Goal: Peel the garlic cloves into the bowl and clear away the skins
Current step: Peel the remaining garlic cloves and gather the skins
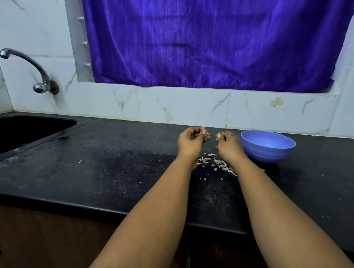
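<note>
From the head view we see both bare forearms reach out over a black counter [106, 170]. The left hand [191, 141] is curled, and its fingertips pinch a small pale pinkish piece, a garlic clove [204, 131] or its skin; it is too small for us to tell which. The right hand [228, 144] is curled too, and its thumb and fingertips pinch another pale bit [218, 136] of garlic or skin. The two hands are held near each other above the counter, with a narrow gap between them.

Under and between the wrists we see a heap of skins [216, 163] on the counter, with what looks like a clove or two among them. A few loose flakes lie farther left and nearer the counter's front edge.

A blue bowl [267, 152] stands upright on the counter just right of the right hand. We cannot tell whether they touch. We see no more than its bare inner wall, and the floor of the bowl is hidden from us.

At the far left a dark sink [19, 132] is set into the counter, with a metal tap [29, 68] on the tiled wall above it. A purple curtain [203, 38] hangs behind the counter.
</note>
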`<move>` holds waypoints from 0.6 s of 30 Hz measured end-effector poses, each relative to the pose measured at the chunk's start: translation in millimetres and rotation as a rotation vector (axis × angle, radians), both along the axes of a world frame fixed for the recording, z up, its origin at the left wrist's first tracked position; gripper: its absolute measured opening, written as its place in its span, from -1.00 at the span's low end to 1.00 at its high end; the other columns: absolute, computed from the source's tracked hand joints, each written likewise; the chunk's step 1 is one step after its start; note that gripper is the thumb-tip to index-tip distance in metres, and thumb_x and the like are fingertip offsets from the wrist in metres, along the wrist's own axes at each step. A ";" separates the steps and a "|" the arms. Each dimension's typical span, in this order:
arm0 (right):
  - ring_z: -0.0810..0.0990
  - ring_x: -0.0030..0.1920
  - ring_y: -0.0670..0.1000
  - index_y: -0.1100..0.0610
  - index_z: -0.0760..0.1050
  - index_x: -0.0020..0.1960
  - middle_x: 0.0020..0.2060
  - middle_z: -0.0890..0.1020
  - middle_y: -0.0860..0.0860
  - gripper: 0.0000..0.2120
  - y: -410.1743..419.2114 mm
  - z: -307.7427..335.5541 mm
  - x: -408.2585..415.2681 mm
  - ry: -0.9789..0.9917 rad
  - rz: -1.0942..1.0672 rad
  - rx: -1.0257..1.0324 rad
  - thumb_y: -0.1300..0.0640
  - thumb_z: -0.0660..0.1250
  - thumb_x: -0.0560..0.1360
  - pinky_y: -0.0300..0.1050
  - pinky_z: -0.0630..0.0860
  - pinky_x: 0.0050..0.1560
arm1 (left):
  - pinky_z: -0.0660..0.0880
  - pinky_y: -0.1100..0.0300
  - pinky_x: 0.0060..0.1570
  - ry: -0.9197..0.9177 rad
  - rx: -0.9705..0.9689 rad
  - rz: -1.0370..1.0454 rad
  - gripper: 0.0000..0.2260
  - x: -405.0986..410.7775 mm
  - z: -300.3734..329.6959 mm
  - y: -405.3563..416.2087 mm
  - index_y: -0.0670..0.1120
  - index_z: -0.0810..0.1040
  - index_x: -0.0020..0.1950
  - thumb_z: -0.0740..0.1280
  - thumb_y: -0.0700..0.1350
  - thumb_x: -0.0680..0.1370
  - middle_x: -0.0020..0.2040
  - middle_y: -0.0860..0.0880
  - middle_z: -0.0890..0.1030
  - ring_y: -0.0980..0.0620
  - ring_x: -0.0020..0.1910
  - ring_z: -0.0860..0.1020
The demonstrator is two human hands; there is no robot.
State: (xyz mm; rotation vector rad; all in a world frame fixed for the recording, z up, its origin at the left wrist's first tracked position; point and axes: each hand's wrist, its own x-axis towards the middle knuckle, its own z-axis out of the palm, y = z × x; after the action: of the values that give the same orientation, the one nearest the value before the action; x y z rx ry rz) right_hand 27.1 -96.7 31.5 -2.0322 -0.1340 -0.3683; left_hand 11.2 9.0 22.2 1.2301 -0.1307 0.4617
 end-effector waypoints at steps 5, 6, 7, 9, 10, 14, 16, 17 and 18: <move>0.57 -0.10 0.02 0.12 0.63 -0.10 -0.22 0.61 -0.01 -0.92 -12.1 -2.0 -1.0 -0.076 -0.063 -0.112 0.14 0.38 0.51 -0.15 0.49 -0.04 | 0.56 0.35 -0.09 0.019 -0.057 -0.063 -0.87 -1.3 0.3 1.0 -0.14 0.51 -0.09 0.27 -0.35 0.57 -0.18 -0.05 0.54 0.07 -0.19 0.55; 0.58 -0.11 0.00 0.14 0.67 -0.09 -0.21 0.65 0.01 -0.93 -12.9 -1.9 -2.1 -0.095 -0.067 -0.122 0.16 0.41 0.47 -0.18 0.50 -0.05 | 0.55 0.36 -0.10 0.020 -0.042 -0.070 -0.87 -1.7 -0.2 -1.1 -0.14 0.50 -0.08 0.27 -0.35 0.57 -0.18 -0.05 0.54 0.08 -0.18 0.55; 0.59 -0.12 -0.02 0.14 0.69 -0.08 -0.19 0.66 0.02 -0.92 -13.4 -1.4 -2.5 -0.108 -0.083 -0.127 0.19 0.43 0.45 -0.22 0.49 -0.06 | 0.55 0.37 -0.10 0.023 -0.028 -0.075 -0.87 -1.8 -0.5 -2.6 -0.13 0.50 -0.08 0.27 -0.35 0.57 -0.18 -0.05 0.53 0.08 -0.19 0.55; 0.58 -0.17 -0.06 0.14 0.69 -0.08 -0.23 0.64 0.01 -0.90 -13.7 0.5 -4.2 -0.106 -0.115 -0.100 0.24 0.45 0.42 -0.27 0.48 -0.09 | 0.55 0.39 -0.11 0.034 -0.001 -0.083 -0.88 -1.6 -0.9 -3.7 -0.13 0.51 -0.07 0.29 -0.34 0.56 -0.16 -0.04 0.55 0.10 -0.17 0.54; 0.57 -0.21 -0.07 0.14 0.69 -0.10 -0.25 0.63 0.01 -0.90 -13.7 1.3 -4.4 -0.099 -0.122 -0.075 0.26 0.45 0.41 -0.26 0.51 -0.10 | 0.55 0.39 -0.10 0.040 0.007 -0.088 -0.88 -1.6 -0.9 -3.2 -0.13 0.51 -0.06 0.29 -0.34 0.56 -0.14 -0.04 0.56 0.10 -0.16 0.53; 0.57 -0.22 -0.03 0.15 0.66 -0.12 -0.19 0.66 0.07 -0.89 -16.8 0.6 -1.6 -0.069 -0.156 -0.086 0.32 0.44 0.41 -0.29 0.50 -0.18 | 0.52 0.37 -0.08 0.041 0.049 -0.073 -0.85 -0.5 -1.7 -2.9 -0.14 0.54 -0.06 0.30 -0.37 0.55 -0.16 -0.03 0.56 0.13 -0.15 0.52; 0.61 -0.05 0.03 0.18 0.67 -0.05 -0.06 0.67 0.07 -0.84 -17.0 -1.1 0.2 -0.050 -0.156 -0.149 0.36 0.39 0.44 -0.27 0.48 -0.04 | 0.51 0.39 -0.10 0.042 0.073 -0.054 -0.86 -0.8 -2.3 -2.6 -0.22 0.56 0.04 0.31 -0.39 0.53 -0.17 -0.03 0.57 0.14 -0.16 0.52; 0.61 0.02 0.04 0.18 0.67 -0.03 -0.01 0.67 0.07 -0.81 -17.1 -2.1 1.1 -0.052 -0.158 -0.153 0.37 0.35 0.45 -0.26 0.48 0.01 | 0.51 0.41 -0.11 0.046 0.090 -0.037 -0.82 -0.7 -2.6 -2.0 -0.28 0.54 0.11 0.31 -0.41 0.52 -0.17 -0.04 0.57 0.16 -0.17 0.53; 0.61 0.04 0.03 0.17 0.67 -0.02 0.01 0.67 0.06 -0.78 -17.0 -2.0 0.7 -0.058 -0.160 -0.136 0.37 0.32 0.46 -0.27 0.47 0.03 | 0.52 0.43 -0.13 0.055 0.100 -0.022 -0.78 -0.7 -2.6 -1.3 -0.32 0.53 0.15 0.31 -0.42 0.51 -0.16 -0.04 0.58 0.17 -0.17 0.54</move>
State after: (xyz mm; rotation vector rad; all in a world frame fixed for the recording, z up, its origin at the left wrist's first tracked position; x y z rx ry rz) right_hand 27.8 -113.7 29.4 -2.1741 -0.0329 -0.5312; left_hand 10.5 7.8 19.6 1.3373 -0.1218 0.4056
